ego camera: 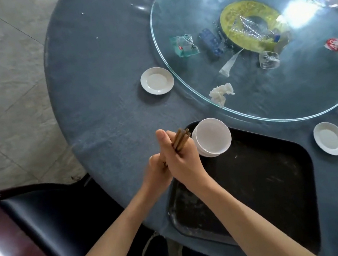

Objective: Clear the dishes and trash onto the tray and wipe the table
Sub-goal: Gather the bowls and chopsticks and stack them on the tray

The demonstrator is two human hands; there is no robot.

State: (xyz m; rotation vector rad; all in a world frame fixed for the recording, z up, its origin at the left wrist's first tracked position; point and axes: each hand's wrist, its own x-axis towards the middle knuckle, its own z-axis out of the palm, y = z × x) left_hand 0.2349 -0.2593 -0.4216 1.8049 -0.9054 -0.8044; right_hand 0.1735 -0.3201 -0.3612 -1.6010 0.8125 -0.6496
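Both hands, left point(156, 171) and right point(183, 161), clasp slim wooden chopsticks point(181, 140) beside smooth stacked white bowls point(212, 137) on a scuffed black tray point(263, 179), round cloth-covered counter point(99, 83).

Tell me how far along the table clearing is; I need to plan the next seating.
Done: stacked white bowls sit on the black tray. In hand: the left hand and right hand together grip a bundle of chopsticks. Left: two small plates on the tablecloth, a crumpled napkin, wrappers and a glass on the turntable, then wiping.
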